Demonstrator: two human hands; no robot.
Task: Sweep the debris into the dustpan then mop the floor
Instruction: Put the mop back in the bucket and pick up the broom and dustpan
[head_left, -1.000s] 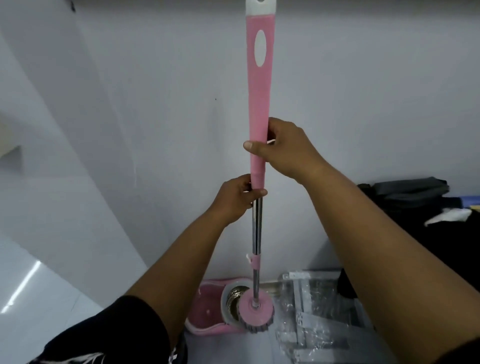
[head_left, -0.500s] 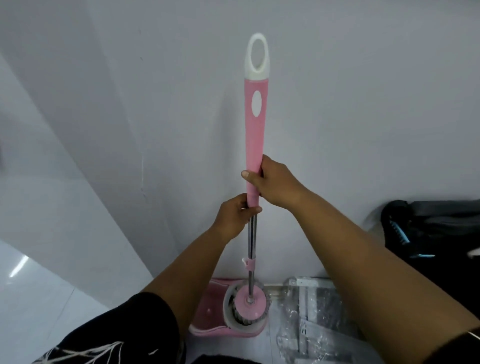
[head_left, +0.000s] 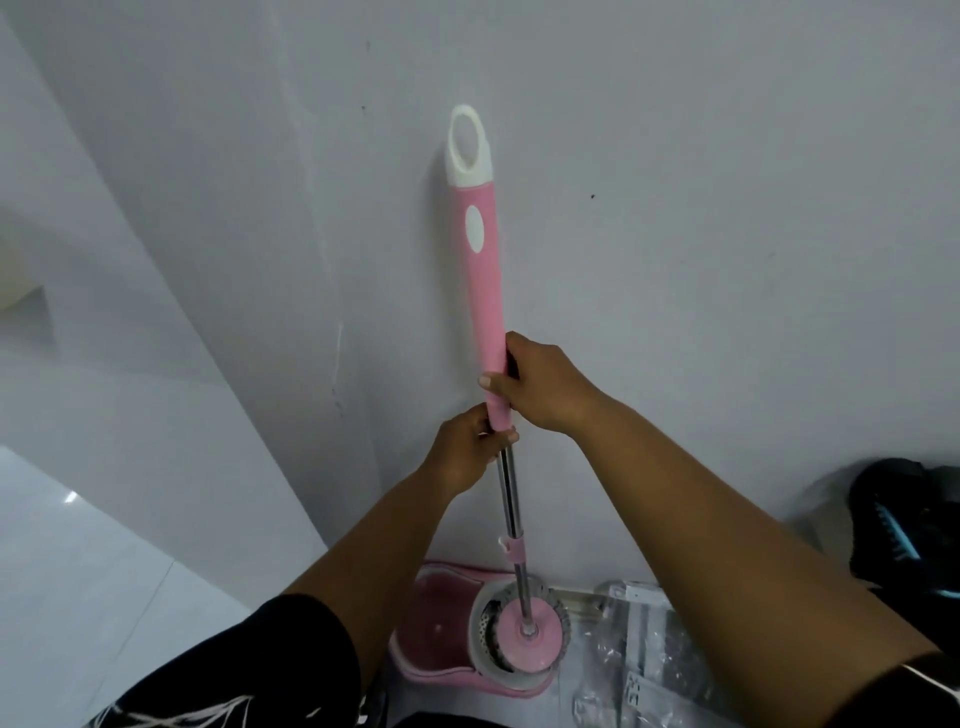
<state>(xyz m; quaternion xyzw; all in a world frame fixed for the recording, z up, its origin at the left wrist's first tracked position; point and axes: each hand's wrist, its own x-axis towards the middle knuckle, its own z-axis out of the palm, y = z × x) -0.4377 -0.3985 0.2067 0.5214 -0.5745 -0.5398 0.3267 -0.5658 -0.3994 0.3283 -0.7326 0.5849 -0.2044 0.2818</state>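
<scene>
A spin mop stands nearly upright against the pale wall, with a pink handle (head_left: 480, 270), a white loop at the top and a steel shaft. My right hand (head_left: 540, 387) grips the lower end of the pink handle. Just below it, my left hand (head_left: 467, 449) is closed around the handle's bottom end and the top of the shaft. The round pink mop head (head_left: 527, 642) sits in the grey spinner basket of the pink mop bucket (head_left: 436, 618) on the floor by the wall. No dustpan or debris is visible.
A clear plastic bag with white metal parts (head_left: 639, 660) lies on the floor right of the bucket. A black bag with blue trim (head_left: 904, 525) rests at the far right. White glossy floor tiles (head_left: 78, 582) stretch to the left. The wall is close ahead.
The mop has come down: its head, hanging above the bucket a second ago, now sits in the spinner basket. Both hands stay on the handle, and the view has tilted so the whole handle shows.
</scene>
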